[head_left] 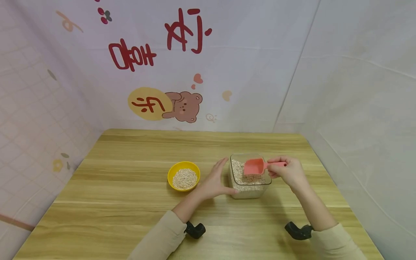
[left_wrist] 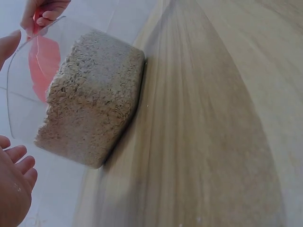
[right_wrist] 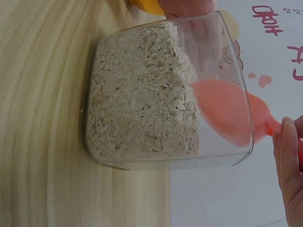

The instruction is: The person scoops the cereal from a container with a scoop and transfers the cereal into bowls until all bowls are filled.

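Note:
A clear square container holds oat flakes and stands on the wooden table. My right hand grips the handle of a pink scoop. The scoop's front edge dips into the oats inside the container, as the right wrist view also shows. My left hand is at the container's left side, fingers spread and thumb toward its near wall; whether it touches the wall is hard to tell. To the left of that hand sits a yellow bowl with oat flakes in it.
The wooden table reaches back to a white printed curtain. More white cloth hangs along the right side. A black wrist mount juts from the left sleeve and another black mount from the right.

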Action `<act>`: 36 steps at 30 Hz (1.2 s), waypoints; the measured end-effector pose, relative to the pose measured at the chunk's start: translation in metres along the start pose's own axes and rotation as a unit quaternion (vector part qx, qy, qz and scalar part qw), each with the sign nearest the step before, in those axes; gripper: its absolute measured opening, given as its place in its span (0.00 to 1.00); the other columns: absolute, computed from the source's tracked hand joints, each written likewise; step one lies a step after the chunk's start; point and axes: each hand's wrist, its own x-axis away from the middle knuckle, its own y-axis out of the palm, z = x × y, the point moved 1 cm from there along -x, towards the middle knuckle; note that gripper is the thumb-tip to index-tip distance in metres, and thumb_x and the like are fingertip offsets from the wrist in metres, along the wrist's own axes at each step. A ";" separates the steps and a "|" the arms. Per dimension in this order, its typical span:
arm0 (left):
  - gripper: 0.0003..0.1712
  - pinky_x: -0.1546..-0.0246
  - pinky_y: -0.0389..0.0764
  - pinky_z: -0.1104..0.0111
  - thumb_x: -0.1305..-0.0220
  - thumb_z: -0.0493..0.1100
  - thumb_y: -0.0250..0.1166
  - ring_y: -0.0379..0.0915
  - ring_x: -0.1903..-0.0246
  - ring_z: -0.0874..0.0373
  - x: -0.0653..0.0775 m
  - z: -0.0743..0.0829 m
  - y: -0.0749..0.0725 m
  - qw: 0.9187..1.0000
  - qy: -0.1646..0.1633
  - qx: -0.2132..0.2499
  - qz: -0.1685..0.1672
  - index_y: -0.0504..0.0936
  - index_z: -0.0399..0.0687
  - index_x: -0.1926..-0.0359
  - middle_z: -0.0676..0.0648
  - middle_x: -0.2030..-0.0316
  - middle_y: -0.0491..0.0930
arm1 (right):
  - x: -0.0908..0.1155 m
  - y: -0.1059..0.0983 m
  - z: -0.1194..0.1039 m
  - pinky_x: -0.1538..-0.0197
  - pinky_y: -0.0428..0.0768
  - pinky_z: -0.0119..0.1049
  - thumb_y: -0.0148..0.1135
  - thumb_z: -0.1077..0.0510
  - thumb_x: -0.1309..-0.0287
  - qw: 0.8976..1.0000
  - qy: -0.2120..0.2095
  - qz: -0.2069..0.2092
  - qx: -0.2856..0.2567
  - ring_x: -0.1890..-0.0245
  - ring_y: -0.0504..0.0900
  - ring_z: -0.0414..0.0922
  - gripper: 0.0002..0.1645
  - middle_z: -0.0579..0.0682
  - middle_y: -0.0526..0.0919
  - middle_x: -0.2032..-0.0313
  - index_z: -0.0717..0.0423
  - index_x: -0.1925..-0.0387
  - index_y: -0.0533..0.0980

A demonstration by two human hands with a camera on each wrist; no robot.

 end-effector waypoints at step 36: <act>0.69 0.35 0.55 0.49 0.61 0.56 0.80 0.45 0.30 0.52 -0.023 0.004 0.006 0.998 0.021 0.054 0.001 0.44 0.61 0.25 0.53 0.27 0.46 | -0.018 0.029 0.009 0.69 0.83 0.40 0.63 0.67 0.47 0.999 0.027 0.000 0.027 0.74 0.85 0.50 0.15 0.59 0.84 0.74 0.74 0.58 0.77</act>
